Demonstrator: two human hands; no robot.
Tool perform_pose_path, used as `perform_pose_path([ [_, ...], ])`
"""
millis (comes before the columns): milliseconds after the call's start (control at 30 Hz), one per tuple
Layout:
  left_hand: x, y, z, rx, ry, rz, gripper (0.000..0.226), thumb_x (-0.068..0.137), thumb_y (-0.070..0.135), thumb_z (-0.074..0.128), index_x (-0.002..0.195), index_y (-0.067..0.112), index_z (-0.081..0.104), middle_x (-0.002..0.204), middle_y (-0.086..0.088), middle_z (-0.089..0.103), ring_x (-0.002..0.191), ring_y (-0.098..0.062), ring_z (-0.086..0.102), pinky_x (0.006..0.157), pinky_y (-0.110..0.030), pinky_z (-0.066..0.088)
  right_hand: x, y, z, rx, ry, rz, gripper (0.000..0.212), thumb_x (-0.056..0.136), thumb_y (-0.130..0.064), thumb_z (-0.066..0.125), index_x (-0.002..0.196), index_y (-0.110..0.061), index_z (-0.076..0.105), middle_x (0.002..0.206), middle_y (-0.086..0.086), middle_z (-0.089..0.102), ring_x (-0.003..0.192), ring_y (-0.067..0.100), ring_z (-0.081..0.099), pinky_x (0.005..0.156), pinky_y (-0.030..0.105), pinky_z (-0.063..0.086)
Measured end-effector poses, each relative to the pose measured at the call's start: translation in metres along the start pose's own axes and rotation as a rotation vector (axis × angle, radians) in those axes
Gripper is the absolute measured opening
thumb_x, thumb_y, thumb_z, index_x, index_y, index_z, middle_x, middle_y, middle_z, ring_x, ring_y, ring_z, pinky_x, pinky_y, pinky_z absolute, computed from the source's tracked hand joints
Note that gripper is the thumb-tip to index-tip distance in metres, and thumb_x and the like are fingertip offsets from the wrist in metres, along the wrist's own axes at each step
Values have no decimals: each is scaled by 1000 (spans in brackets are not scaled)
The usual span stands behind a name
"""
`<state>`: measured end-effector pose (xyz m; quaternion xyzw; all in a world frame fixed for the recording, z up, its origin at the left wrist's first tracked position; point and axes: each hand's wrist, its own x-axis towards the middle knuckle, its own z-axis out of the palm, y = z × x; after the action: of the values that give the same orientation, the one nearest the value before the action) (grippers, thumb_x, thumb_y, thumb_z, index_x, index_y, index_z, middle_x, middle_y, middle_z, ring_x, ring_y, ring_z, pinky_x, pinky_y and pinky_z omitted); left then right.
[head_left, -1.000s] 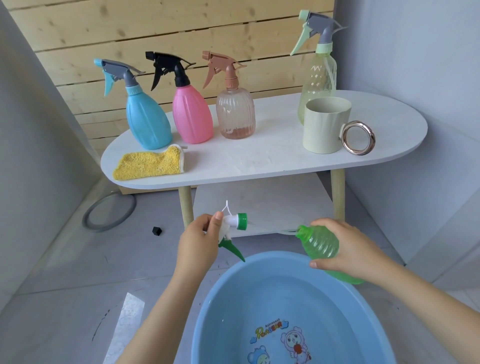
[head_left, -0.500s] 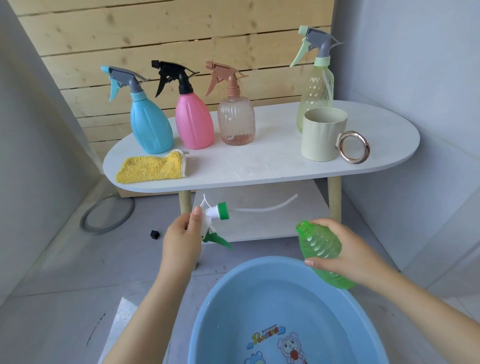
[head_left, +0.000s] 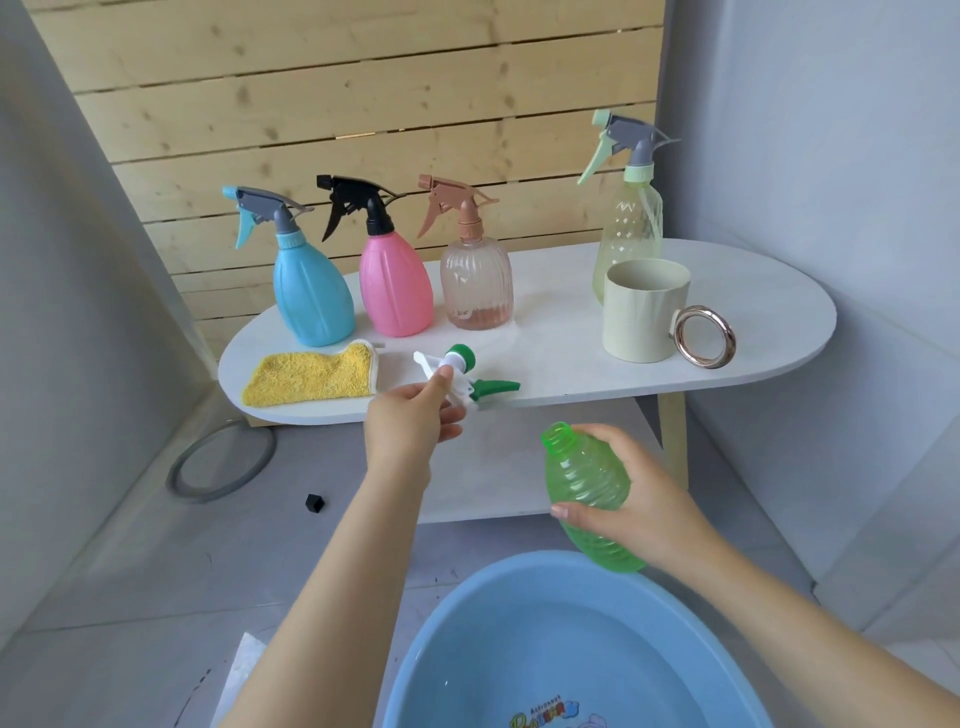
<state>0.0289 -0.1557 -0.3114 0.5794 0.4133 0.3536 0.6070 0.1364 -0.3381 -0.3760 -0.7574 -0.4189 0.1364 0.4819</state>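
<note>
Since the earlier frames the left hand (head_left: 410, 423) has carried the spray head (head_left: 457, 371) up and away from the green bottle (head_left: 587, 491), out of the space under the table (head_left: 769, 312) to its front edge. The right hand (head_left: 641, 501) has kept the bottle above the blue basin (head_left: 467, 623). The head's dip tube, plain half a second ago, cannot be made out now, and whether the head touches the tabletop cannot be told. The left fingers cover part of its white body, the right palm hides the bottle's far side, and the lower edge cuts off the basin. The spray head sits at the left hand's fingertips, pinched between thumb and fingers, with its green trigger pointing toward the right hand. The bottle lies in the right hand's curled grasp, its open neck tilted toward the left hand and well apart from the head. What the bottle holds cannot be told. The basin below both hands seems to hold clear water. Beyond the left hand, the ribbed peach bottle (head_left: 475, 286) shows a little pinkish liquid at its bottom.
</note>
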Motion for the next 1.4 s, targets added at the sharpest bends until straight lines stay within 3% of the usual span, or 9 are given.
perform_pose_path([
  [200, 20, 12, 14, 32, -55, 16, 23, 90, 14, 62, 68, 6, 59, 72, -9, 66, 69, -21, 65, 87, -35, 54, -1, -4, -3, 39, 8, 35, 73, 54, -57, 78, 119, -47, 44, 124, -20, 52, 114, -2, 50, 95, 24, 41],
  [333, 9, 1, 14, 111, -85, 58, 4, 78, 20, 62, 81, 23, 63, 87, -4, 62, 81, -21, 56, 79, -29, 44, -3, -12, -9, 101, 17, 48, 60, 71, -46, 75, 121, -45, 41, 122, -23, 51, 111, -8, 49, 89, 12, 38],
  [467, -30, -9, 12, 160, -91, 228, 31, 90, 9, 54, 114, 27, 59, 106, 7, 65, 89, -12, 62, 79, -22, 49, -2, -20, -15, 187, -6, 109, 62, 71, -58, 59, 128, -41, 41, 121, -26, 54, 113, -8, 50, 88, 11, 35],
  [700, -62, -32, 18, 230, -958, 139, 71, 80, 24, 72, 141, 37, 36, 134, 19, 54, 127, 3, 45, 103, -24, 42, 1, -24, -19, 541, -53, 192, 55, 75, -49, 61, 127, -37, 45, 114, -13, 66, 108, 4, 61, 92, 26, 45],
  [867, -58, -40, 31, 153, -681, 74, 80, 75, 22, 78, 143, 26, 35, 125, 7, 61, 109, -3, 61, 87, -18, 52, 8, -23, -24, 437, -94, 180, 37, 91, -51, 50, 125, -40, 56, 134, -11, 45, 125, 0, 45, 105, 24, 32],
  [1033, -57, -44, 36, 179, -542, 74, 67, 59, 40, 87, 117, 31, 55, 114, 2, 65, 97, -7, 66, 81, -24, 54, 26, -24, -40, 49, 400, -11, 15, 91, -29, 57, 105, -29, 61, 106, -15, 40, 116, 19, 47, 99, 27, 38],
  [1200, -54, -47, 46, 200, -440, 56, 77, 40, 63, 81, 110, 42, 55, 122, 0, 59, 109, -15, 60, 94, -41, 50, 46, -19, -62, -136, 767, -15, 32, 81, -19, 61, 112, -12, 60, 122, 7, 41, 114, 22, 36, 99, 27, 27],
  [1333, -60, -43, 53, 134, -446, 57, 72, 51, 48, 83, 115, 34, 53, 110, 8, 66, 98, -7, 65, 77, -24, 51, 63, -16, -73, -43, 654, 110, 42, 86, -18, 61, 126, -13, 47, 123, 1, 47, 119, 21, 42, 99, 33, 35],
  [1400, -63, -42, 55, 118, -446, 53, 66, 57, 41, 84, 115, 31, 53, 105, 11, 68, 94, -4, 66, 71, -20, 49, 67, -20, -77, 157, 552, 209, 39, 91, -25, 56, 126, -16, 42, 104, -7, 53, 98, 14, 54, 78, 28, 42],
])
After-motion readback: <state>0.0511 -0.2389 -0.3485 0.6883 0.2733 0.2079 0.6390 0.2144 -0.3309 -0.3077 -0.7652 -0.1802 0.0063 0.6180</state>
